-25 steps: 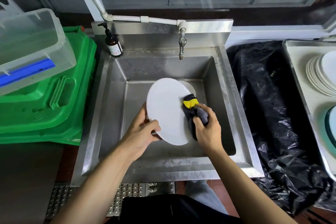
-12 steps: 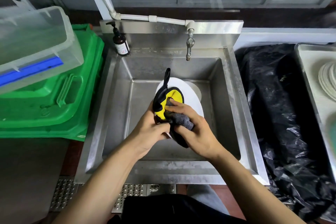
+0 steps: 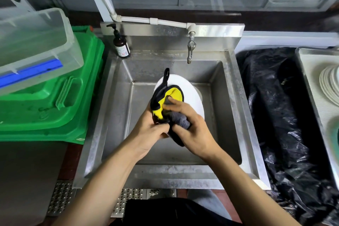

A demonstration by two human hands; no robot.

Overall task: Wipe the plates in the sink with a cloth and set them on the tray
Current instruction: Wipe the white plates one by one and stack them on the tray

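plate: a white plate [image 3: 192,97] held tilted over the steel sink [image 3: 229,97].
left hand: the left hand [image 3: 146,132] grips the plate's near edge.
right hand: the right hand [image 3: 194,128] clutches a yellow and grey cloth [image 3: 170,104] against the plate's face.
tray: a tray [image 3: 308,86] at far right holds stacked plates [image 3: 330,86].

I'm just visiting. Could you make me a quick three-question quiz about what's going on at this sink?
1. True or false: the white plate is lying on the tray.
2. Which hand presses the cloth against the plate?
3. The soap bottle stands at the sink's: A) back left corner, B) front right corner.

Key: 1. False, it is held over the sink. 2. The right hand; the left hand holds the plate. 3. A.
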